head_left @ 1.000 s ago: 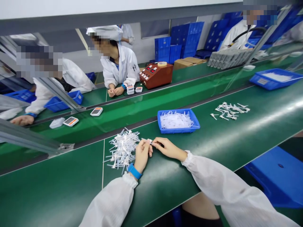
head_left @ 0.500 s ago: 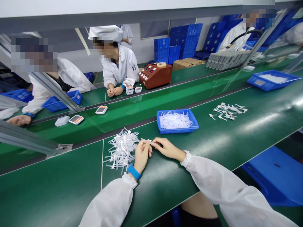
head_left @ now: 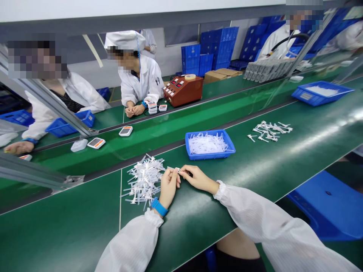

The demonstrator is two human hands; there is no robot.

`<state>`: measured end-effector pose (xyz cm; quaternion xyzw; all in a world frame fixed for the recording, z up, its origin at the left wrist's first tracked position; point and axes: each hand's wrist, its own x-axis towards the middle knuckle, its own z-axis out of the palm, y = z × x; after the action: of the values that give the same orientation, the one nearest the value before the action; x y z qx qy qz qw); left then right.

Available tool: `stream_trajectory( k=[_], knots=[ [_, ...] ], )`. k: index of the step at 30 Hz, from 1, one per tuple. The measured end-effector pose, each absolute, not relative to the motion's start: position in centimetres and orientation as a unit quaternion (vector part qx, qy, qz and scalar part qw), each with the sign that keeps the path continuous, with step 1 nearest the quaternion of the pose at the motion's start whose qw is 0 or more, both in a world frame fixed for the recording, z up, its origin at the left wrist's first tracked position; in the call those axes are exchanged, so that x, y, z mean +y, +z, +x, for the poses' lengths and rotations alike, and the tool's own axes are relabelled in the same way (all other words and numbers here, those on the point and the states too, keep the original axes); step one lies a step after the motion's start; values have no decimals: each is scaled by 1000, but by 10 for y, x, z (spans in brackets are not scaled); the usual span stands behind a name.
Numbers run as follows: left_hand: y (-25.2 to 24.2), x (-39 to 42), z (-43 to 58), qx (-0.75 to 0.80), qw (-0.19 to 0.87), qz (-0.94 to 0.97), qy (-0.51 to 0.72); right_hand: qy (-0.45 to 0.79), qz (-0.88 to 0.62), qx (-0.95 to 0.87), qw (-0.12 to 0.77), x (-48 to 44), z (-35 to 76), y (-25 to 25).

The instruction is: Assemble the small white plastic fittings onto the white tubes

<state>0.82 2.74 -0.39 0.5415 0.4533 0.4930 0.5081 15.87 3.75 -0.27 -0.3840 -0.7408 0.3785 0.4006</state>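
Note:
My left hand (head_left: 169, 186), with a blue band at the wrist, is closed in a pinch on a small white plastic piece (head_left: 177, 170). The fingertips of my right hand (head_left: 200, 180) pinch the same piece from the right, so the two hands nearly meet. Fingers cover most of it, and its exact shape is hard to make out. Just left of my left hand lies a heap of white plastic pieces with thin translucent tubes (head_left: 145, 179). Behind my right hand stands a blue tray (head_left: 210, 156) full of thin translucent tubes.
Smaller white pieces (head_left: 269, 131) lie scattered to the right, with another blue tray (head_left: 314, 99) beyond. White devices (head_left: 125, 131) ride the green belt (head_left: 170, 128). Across it, co-workers sit by a brown control box (head_left: 184, 90). A metal post (head_left: 68, 102) rises at left; a blue stool (head_left: 329, 204) stands at right.
White devices on the belt have moved to the right, and another has appeared near the left co-worker's hand. My view has shifted slightly. My hands keep nearly the same pinch.

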Motion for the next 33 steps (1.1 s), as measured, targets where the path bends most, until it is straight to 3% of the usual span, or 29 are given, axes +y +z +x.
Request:
stream_trajectory(
  k=[33],
  knots=[
    [-11,29,7,421,508,527,536,472,-381,-646,463,34,151,-2]
  ],
)
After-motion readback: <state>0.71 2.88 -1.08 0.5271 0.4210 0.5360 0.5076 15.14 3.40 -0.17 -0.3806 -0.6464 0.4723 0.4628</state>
